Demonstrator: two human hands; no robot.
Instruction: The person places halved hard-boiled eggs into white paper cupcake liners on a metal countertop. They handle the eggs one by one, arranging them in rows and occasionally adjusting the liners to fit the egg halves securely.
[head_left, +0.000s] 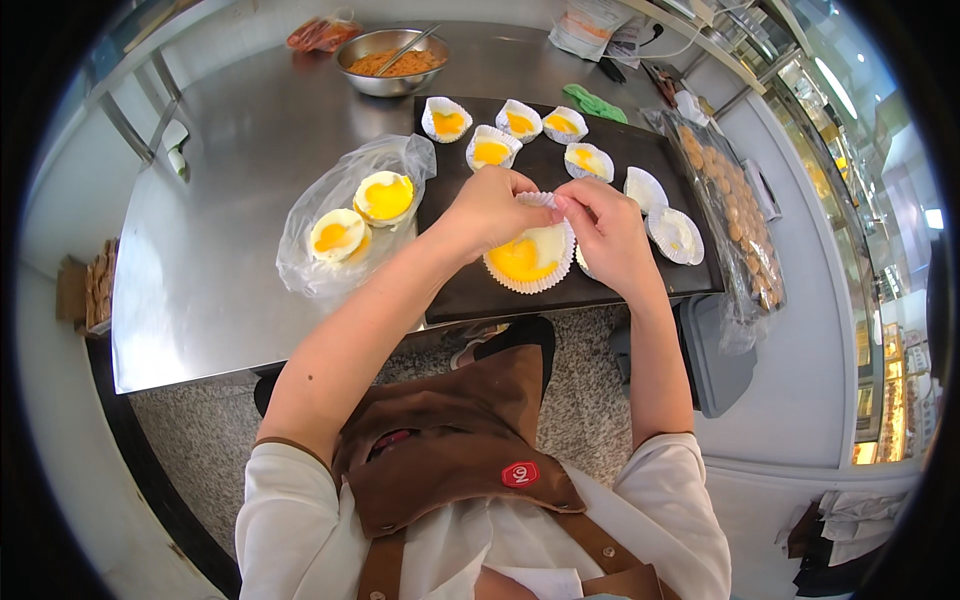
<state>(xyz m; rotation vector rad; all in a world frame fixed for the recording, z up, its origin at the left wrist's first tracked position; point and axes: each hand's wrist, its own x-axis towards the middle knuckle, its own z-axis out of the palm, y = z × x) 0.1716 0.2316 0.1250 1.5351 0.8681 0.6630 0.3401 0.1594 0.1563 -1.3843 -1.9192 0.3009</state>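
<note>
My left hand (499, 206) and my right hand (604, 229) meet over a dark baking tray (450, 296). Between them, their fingertips pinch the far rim of a fluted white paper cup (534, 285) that holds a cooked egg with a yellow yolk (517, 259). Behind my hands on the tray stand several more paper cups with egg in them, such as one cup (491, 150). Two cups on the right, one of them a cup (677, 236), hold mostly white. Left of the tray, two unwrapped eggs (384, 196) lie on a clear plastic bag (300, 217).
On the steel table (225, 247) a metal bowl (394, 84) holds orange-brown crumbs and a utensil. Behind the tray lies a green cloth (595, 103). A clear bag of round baked pieces (727, 195) borders the tray's right side. Below it stands a grey bin (716, 356).
</note>
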